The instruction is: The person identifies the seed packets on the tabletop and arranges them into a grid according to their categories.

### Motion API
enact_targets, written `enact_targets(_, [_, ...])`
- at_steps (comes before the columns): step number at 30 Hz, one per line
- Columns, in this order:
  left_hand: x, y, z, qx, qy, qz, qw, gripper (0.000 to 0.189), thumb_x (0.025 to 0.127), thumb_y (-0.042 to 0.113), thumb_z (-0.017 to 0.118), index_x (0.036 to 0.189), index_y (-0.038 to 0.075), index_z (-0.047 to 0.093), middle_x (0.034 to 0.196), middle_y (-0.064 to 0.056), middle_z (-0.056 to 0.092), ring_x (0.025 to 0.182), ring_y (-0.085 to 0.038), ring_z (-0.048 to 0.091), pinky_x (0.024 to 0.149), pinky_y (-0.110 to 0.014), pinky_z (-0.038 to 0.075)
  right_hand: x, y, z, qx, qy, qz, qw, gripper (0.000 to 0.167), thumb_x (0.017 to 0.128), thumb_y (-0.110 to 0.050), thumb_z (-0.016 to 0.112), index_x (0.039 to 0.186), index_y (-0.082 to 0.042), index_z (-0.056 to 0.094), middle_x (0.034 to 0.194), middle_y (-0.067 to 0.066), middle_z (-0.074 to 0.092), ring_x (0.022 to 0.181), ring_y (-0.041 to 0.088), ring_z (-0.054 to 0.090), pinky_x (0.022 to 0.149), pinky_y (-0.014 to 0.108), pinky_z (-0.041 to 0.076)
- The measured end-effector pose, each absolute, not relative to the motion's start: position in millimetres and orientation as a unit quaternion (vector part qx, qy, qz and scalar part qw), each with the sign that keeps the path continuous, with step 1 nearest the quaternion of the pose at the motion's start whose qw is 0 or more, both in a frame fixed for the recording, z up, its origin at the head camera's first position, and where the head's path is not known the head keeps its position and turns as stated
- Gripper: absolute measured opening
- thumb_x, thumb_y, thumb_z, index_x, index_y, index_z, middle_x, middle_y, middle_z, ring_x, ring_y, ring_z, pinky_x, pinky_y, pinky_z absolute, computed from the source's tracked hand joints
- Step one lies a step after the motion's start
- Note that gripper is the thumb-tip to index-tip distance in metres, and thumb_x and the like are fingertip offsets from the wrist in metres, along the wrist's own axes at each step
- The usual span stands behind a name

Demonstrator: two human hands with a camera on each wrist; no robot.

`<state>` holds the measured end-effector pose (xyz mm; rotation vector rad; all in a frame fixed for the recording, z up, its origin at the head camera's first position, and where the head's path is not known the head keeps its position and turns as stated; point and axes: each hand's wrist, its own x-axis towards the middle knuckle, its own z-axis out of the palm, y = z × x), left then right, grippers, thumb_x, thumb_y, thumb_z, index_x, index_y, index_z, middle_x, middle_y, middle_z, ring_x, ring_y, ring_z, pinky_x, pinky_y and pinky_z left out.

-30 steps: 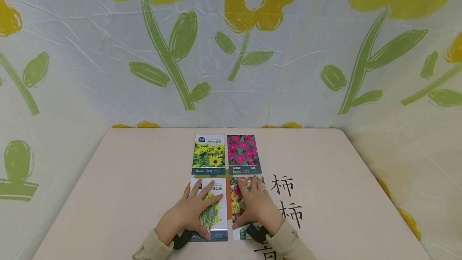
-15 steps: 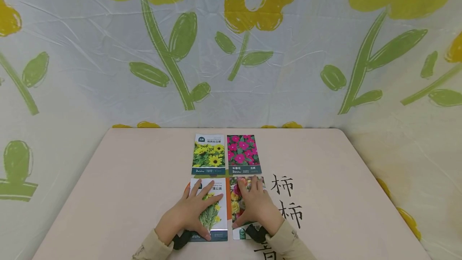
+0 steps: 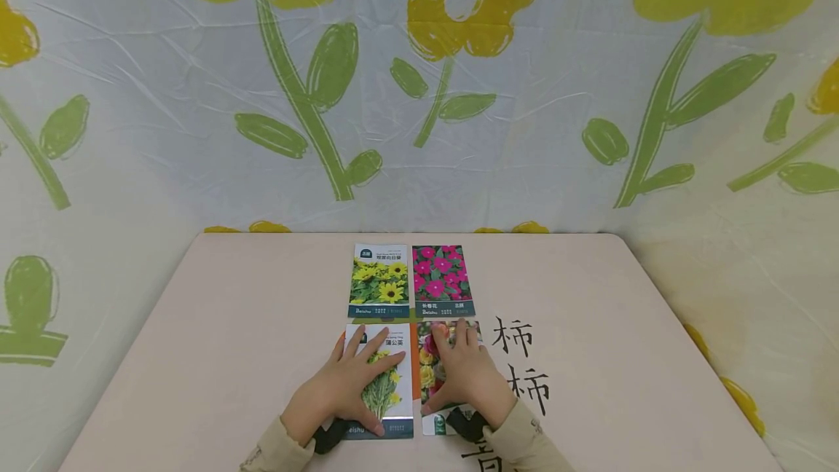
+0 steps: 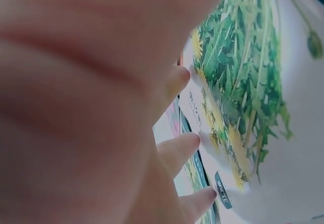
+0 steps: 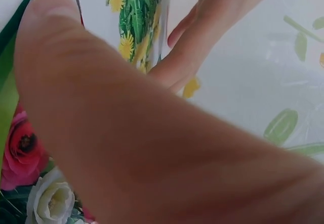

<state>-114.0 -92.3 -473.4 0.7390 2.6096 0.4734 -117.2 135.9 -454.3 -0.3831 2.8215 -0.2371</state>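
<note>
My left hand [image 3: 354,377] rests with fingers spread on a white flower seed packet [image 3: 402,406] that shows a leafy plant with yellow blooms. Its thumb lies near the packet's bottom edge; in the left wrist view three fingertips touch the packet [image 4: 298,133] along its far side. Beside it, my right hand [image 3: 470,377] rests on a seed packet [image 3: 427,376] printed with mixed roundish flowers, thumb toward the lower left and fingers at the top edge. Much of that packet's right half is hidden under the hand. Both packets lie flat, a narrow gap apart.
Behind them lie a yellow-flower packet [image 3: 379,282] and a pink-flower packet [image 3: 442,275], side by side. An orange patch [image 3: 416,366] shows between the front packets. Black characters [image 3: 513,337] mark the table [image 3: 262,297] at right. A flower-print cloth [image 3: 524,137] encloses the back and sides.
</note>
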Motion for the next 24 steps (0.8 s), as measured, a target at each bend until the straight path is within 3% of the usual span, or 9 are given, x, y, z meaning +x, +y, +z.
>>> enact_targets(8, [-116,-96,-474,0.276,0.932,0.174,0.157,0.096,0.068,0.061,0.082,0.151,0.029,0.044,0.165,-0.009,0.018,0.148,-0.047,0.004,0.114,-0.068,0.007,-119,140,-445,-0.128,0.974,-0.112,0.150,0.126,0.051,-0.064,0.090,0.151,-0.008,0.039,0.153,0.036,0.025,0.138,0.057,0.026,0.099,0.067,0.040])
enact_targets(14, [-123,-103,-472,0.272,0.937,0.195,0.099,0.081,0.081,0.054,0.075,0.151,0.024,0.045,0.164,-0.010,0.021,0.148,-0.047,0.008,0.113,-0.070,0.012,-123,150,-435,-0.120,0.970,-0.170,0.129,0.104,0.066,-0.052,0.089,0.149,-0.009,0.043,0.154,0.032,0.027,0.136,0.053,0.030,0.097,0.070,0.040])
enact_targets(19, [-132,-109,-466,0.271,0.943,0.190,0.019,0.072,0.089,0.048,0.070,0.151,0.021,0.045,0.161,-0.009,0.028,0.148,-0.045,0.015,0.111,-0.070,0.017,-133,164,-430,-0.131,0.974,-0.176,0.050,0.088,0.081,-0.044,0.081,0.150,-0.006,0.042,0.154,0.030,0.030,0.136,0.051,0.033,0.098,0.067,0.041])
enact_targets(24, [-143,-116,-459,0.259,0.943,0.199,-0.068,0.069,0.090,0.043,0.071,0.149,0.017,0.048,0.157,-0.012,0.036,0.146,-0.043,0.022,0.111,-0.070,0.018,-144,182,-424,-0.166,0.962,-0.205,-0.066,0.078,0.087,-0.035,0.078,0.149,-0.003,0.042,0.153,0.028,0.034,0.136,0.048,0.036,0.102,0.065,0.038])
